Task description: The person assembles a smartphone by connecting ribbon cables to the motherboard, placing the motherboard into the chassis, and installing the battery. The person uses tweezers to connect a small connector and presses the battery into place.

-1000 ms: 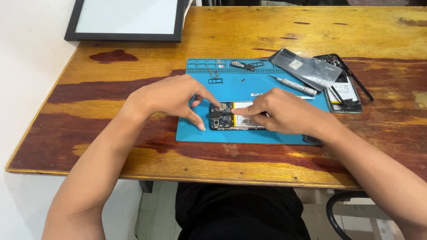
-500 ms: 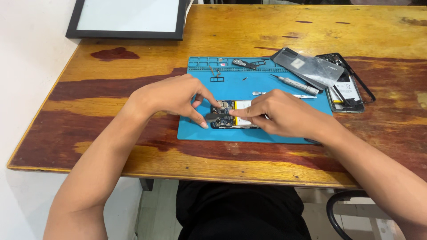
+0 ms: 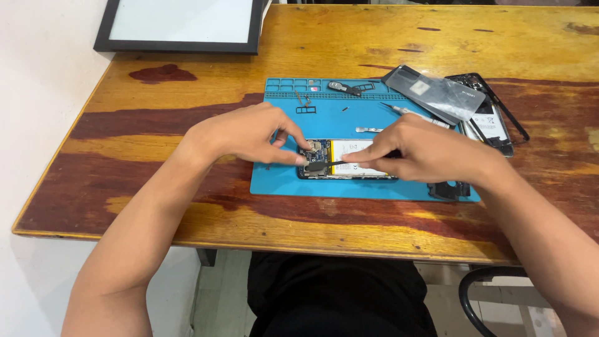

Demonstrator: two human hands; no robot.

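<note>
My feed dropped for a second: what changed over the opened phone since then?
Little changed. The right hand keeps its thin dark tool aimed at the opened phone, while the left hand still steadies its top end. The blue mat and loose parts stayed put.

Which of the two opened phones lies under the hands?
The opened phone at the blue mat's front edge; the other phone lies untouched at the mat's right end.
</note>
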